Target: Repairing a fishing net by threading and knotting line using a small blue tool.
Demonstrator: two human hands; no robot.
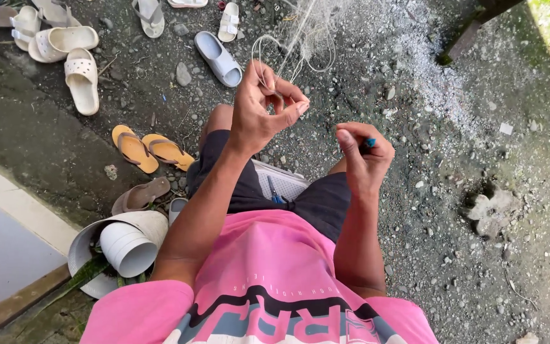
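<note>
Left hand point(263, 105): raised in front of the knees, fingertips pinched together on a strand of thin pale fishing net point(300, 35) that runs up and away toward the top of the view.
Right hand point(365, 156): fingers curled shut around a small blue-tipped tool point(370, 143); most of the tool is hidden in the fist, so it may be a netting needle, but that cannot be told for sure.
Net: a loop of line hangs just beside the left fingertips; the rest spreads as a faint mesh over the gravel ground point(479, 267).
Step in hand: judged from the grip, the work is on the mesh itself, one hand holding a strand taut while the other brings the tool toward it; the two hands are near but apart.
Next move calls for: fine aim, since the strand is thin and hard to see against the gravel, and steady tension from the pinching hand.
Containers: white plastic tubs point(128, 245) lie tipped on their sides left of the person, nested together; nothing shows inside them.
Around: orange flip-flops point(151, 150) and several pale sandals point(81, 76) lie scattered on the ground.
</note>
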